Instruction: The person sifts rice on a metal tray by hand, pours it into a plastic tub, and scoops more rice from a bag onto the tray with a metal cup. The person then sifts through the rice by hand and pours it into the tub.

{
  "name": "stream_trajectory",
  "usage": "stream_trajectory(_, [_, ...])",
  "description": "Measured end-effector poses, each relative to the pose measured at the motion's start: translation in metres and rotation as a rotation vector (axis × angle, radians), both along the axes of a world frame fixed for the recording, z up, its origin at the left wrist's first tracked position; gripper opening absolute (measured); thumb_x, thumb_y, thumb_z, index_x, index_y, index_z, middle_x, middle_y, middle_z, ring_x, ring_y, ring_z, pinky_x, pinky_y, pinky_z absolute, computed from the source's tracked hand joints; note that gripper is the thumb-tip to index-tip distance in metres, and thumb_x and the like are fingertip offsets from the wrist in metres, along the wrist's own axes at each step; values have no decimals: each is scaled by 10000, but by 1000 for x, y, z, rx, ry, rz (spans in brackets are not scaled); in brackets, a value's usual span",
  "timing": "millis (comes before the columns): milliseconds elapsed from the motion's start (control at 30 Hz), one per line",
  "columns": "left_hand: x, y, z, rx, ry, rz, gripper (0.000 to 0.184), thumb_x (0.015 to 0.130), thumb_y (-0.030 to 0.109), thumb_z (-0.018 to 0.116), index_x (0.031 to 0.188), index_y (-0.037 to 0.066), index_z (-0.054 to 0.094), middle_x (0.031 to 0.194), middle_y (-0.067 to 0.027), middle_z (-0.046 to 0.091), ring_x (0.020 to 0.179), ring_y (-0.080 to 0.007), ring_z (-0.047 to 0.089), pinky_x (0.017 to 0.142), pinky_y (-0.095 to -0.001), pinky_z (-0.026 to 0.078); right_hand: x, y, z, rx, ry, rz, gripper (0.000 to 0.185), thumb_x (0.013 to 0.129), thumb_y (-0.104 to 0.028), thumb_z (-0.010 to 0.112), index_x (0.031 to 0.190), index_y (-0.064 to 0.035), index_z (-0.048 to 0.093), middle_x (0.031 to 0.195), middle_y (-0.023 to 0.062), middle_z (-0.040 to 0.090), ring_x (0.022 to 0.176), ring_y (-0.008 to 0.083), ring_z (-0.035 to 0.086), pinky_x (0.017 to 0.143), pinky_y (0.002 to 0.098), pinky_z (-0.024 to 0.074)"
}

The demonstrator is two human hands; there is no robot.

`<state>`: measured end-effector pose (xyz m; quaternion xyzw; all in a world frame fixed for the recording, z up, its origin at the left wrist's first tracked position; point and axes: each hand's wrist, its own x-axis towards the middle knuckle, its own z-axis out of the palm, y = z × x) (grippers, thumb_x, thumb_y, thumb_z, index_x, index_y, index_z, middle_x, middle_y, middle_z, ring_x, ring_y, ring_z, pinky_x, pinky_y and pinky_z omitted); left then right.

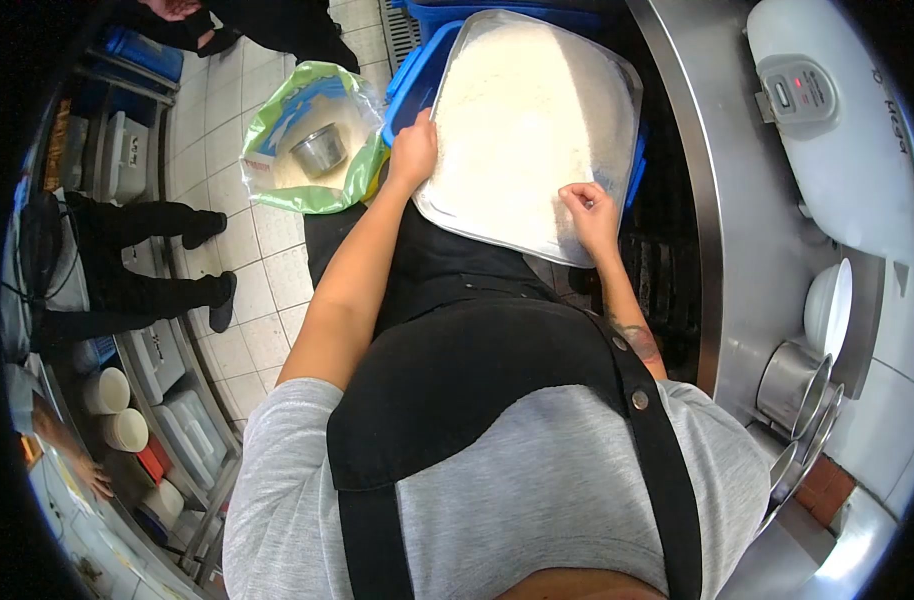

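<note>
In front of me sits a large rectangular plastic tub (629, 82) holding a pale, fine-grained dry food (512, 120), rice or flour; I cannot tell which. My left hand (414, 152) is closed around the tub's left rim. Over the contents at the near right corner is my right hand (590, 215), thumb and fingers drawn together in a pinch. Whatever is between those fingertips is too small to make out. Left of the tub stands an open green-edged bag (260, 180) with similar pale contents. A round metal cup (319, 150) lies tilted inside it.
A blue bin (409, 85) is under and beside the tub. Along the right runs a steel counter (707, 200) with a white appliance (827, 120), a white bowl (829, 308) and metal pots (789, 385). Other people's legs (147, 225) stand on the tiled floor (227, 180) at left.
</note>
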<state>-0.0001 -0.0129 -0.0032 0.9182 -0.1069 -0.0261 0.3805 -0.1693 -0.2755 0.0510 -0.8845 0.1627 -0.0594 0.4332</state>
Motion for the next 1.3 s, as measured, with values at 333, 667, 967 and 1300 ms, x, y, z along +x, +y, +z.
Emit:
stream_trajectory(333, [-1,-1,-2,2,-86,-5,289,934,166,474,1177,22,535,786,-284,637,755,-454,625,715,-549,481,1,8,19,823,209,-147,241,930,-158,573,1018,35,688,862,55,686,693,63,531,607,199,415])
stream_trajectory(667, [-1,-1,1,-4,-83,-5,274,938,167,462,1168,38,535,784,-282,636,752,-454,625,716,-551,481,4,3,26,780,235,-140,236,947,-166,554,1032,20,672,946,60,677,808,115,606,750,251,485])
stream_trajectory(967, [0,-1,-3,-8,-83,-9,283,935,164,465,1177,35,532,790,-291,633,766,-461,624,726,-556,478,2,38,12,-486,-183,635,228,765,-242,739,983,-185,708,1217,41,602,1260,258,466,1078,514,269])
stream_trajectory(1300, [0,-2,-1,17,-75,0,287,938,172,465,1177,27,528,797,-293,635,766,-463,624,729,-564,475,94,-11,-29,-671,-363,195,223,826,-144,652,1043,-165,695,1087,72,641,1070,311,552,901,441,444])
